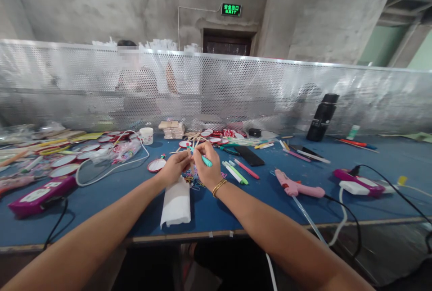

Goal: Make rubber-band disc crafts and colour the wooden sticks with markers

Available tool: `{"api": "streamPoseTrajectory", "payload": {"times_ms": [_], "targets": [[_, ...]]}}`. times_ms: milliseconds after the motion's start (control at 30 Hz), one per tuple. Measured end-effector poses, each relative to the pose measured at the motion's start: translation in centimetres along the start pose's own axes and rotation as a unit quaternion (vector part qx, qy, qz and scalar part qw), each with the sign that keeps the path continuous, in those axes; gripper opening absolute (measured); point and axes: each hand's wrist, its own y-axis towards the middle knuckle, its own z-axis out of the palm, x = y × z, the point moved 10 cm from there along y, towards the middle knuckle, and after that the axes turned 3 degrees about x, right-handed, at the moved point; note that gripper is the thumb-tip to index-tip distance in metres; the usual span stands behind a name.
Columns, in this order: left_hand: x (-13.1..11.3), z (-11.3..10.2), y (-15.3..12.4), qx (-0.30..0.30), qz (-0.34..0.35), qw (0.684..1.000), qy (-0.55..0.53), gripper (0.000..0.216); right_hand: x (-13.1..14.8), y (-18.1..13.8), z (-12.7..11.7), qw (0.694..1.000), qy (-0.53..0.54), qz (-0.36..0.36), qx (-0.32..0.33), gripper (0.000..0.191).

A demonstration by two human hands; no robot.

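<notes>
My left hand (174, 169) is closed on a small wooden craft stick (189, 150), held upright with colour near its top end. In my right hand (208, 167) is a teal marker (206, 161), gripped like a pen with its front end close to the stick. Whether the marker's tip touches the stick is too small to tell. Below both hands lies a folded white paper towel (177, 203). Coloured rubber bands or loops (196, 182) are heaped just behind it, partly hidden by my hands. A round red-rimmed white disc (156, 165) rests left of my left hand.
Several capped markers (236, 174) and a black phone (250, 155) lie to the right. A pink glue gun (297, 187) trails a cord near a purple power strip (359, 184). Another purple strip (43, 195), discs and a paper cup (146, 135) stand left. A perforated metal screen (229, 88) borders the back.
</notes>
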Motion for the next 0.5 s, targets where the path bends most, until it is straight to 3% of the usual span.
{"api": "streamPoseTrajectory", "payload": {"times_ms": [500], "targets": [[0.14, 0.16, 0.01, 0.000, -0.008, 1.000, -0.010, 0.046, -0.11, 0.03, -0.01, 1.000, 0.006, -0.003, -0.003, 0.012]]}}
